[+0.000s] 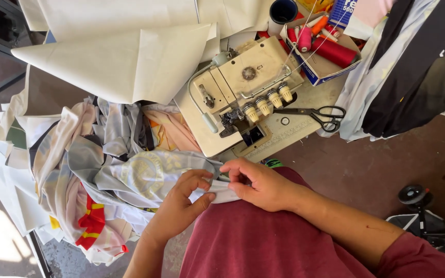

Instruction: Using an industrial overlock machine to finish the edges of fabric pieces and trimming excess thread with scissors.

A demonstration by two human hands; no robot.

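Pinching: left hand (181, 203) and right hand (256, 184), thumbs and fingers pressed together on a pale fabric edge (221, 193) at the lap, over the maroon shirt (263, 242)
Heap: printed cloth (104, 175) spills left; touching the pinched piece
Machine: cream overlock sewing machine (243, 92) just beyond; black scissors (318, 114) beside it
Farthest: box of thread cones (323, 46)
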